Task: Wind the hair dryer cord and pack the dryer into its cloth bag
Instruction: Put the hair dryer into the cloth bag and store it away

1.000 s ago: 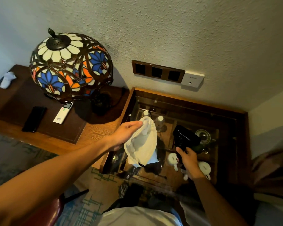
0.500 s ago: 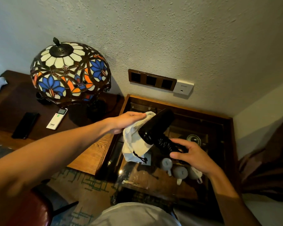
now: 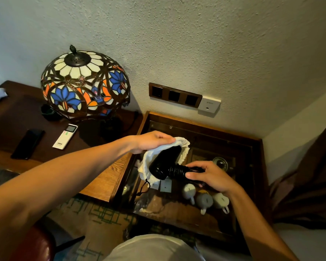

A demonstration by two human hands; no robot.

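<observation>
Textured wall behind a dark wooden bench (image 3: 17, 117); my left grip (image 3: 151, 141) pinches the white cloth bag (image 3: 149, 162), my right grip (image 3: 211, 176) clasps the cord-wound hair dryer (image 3: 164, 164).

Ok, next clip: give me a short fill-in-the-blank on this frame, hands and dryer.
1. The left hand holds open the mouth of the white ____.
2. The cord is wound around the handle of the black hair dryer, gripped by the ____ hand.
3. The white remote lies on the desk in front of the stained-glass ____.

Missing words: bag; right; lamp
</observation>
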